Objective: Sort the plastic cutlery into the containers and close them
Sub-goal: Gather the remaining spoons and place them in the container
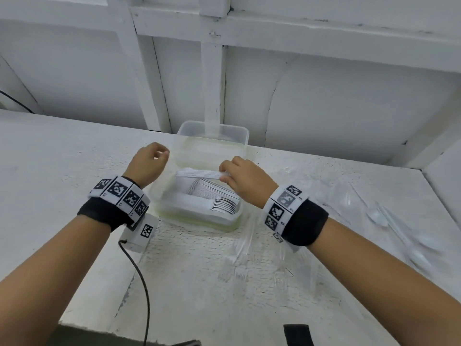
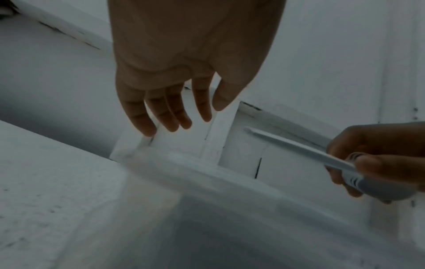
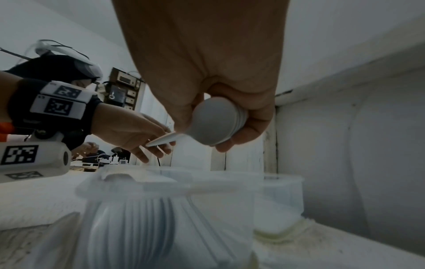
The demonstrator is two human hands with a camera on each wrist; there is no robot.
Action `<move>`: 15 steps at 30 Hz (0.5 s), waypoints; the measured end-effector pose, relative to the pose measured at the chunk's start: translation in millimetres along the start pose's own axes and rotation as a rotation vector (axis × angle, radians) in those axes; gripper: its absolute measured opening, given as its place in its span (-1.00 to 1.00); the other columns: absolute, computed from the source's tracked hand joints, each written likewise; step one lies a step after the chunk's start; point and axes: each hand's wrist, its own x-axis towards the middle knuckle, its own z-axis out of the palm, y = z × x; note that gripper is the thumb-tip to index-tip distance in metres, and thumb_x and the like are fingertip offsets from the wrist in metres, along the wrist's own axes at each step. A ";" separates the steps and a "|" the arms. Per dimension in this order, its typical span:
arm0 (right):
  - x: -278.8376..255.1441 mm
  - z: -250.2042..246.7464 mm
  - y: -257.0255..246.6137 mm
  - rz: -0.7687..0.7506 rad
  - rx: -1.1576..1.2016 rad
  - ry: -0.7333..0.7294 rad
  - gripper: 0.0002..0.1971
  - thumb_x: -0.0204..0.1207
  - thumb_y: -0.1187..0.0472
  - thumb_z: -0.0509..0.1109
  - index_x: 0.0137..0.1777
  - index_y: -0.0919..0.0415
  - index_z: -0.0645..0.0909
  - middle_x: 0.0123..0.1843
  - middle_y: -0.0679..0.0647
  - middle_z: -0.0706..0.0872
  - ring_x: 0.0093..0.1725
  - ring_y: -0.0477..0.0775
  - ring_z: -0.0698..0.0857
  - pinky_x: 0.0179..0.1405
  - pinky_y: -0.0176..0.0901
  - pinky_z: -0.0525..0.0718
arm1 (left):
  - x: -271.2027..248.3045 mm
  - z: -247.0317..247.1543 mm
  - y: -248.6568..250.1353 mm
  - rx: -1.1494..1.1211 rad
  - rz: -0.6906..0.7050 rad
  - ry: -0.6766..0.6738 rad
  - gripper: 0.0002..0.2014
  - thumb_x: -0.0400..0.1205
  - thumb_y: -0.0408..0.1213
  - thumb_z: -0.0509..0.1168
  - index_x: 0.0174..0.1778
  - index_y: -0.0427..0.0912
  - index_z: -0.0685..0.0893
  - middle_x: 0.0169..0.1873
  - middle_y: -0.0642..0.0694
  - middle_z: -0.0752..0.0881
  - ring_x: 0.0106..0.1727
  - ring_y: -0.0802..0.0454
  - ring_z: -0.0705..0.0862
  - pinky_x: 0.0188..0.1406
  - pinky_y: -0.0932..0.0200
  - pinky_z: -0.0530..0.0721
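A clear plastic container (image 1: 159, 196) stands in the middle of the white table, with a row of white plastic spoons (image 1: 219, 196) lying in it. My right hand (image 1: 228, 174) hovers over it and grips a stack of white spoons (image 1: 197, 174) by the bowls (image 3: 214, 122), handles pointing left. My left hand (image 1: 156, 157) floats just left of the container with relaxed fingers (image 2: 174, 116) and holds nothing. Behind it stands a second clear container (image 1: 239, 136), which looks empty. No lid shows clearly.
Loose clear plastic cutlery (image 1: 379, 216) lies on the table to the right, and clear forks (image 1: 239, 248) lie in front of the container. A black cable (image 1: 144, 283) runs off the front edge. A white framed wall stands close behind the containers.
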 end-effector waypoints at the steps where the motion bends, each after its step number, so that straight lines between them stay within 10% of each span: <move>1: 4.2 5.8 -2.2 0.015 0.007 -0.008 -0.70 0.68 0.07 0.15 0.29 0.20 0.50 0.18 0.18 0.56 0.10 0.23 0.57 0.06 0.06 0.57 | 2.8 0.7 -5.4 0.022 -0.043 -0.021 -0.70 0.70 -0.24 0.14 0.28 -0.30 0.56 0.23 -0.27 0.63 0.23 -0.18 0.58 0.11 0.07 0.49; 15: 19.0 46.6 -19.5 0.118 0.027 -0.129 -0.70 0.70 0.06 0.07 0.32 0.16 0.43 0.20 0.17 0.55 0.13 0.24 0.56 -0.06 -0.02 0.51 | 8.3 10.8 -24.1 -0.010 -0.178 -0.166 -0.67 0.67 -0.36 0.11 0.36 -0.23 0.48 0.01 -0.23 0.64 -0.11 -0.22 0.64 -0.02 -0.07 0.69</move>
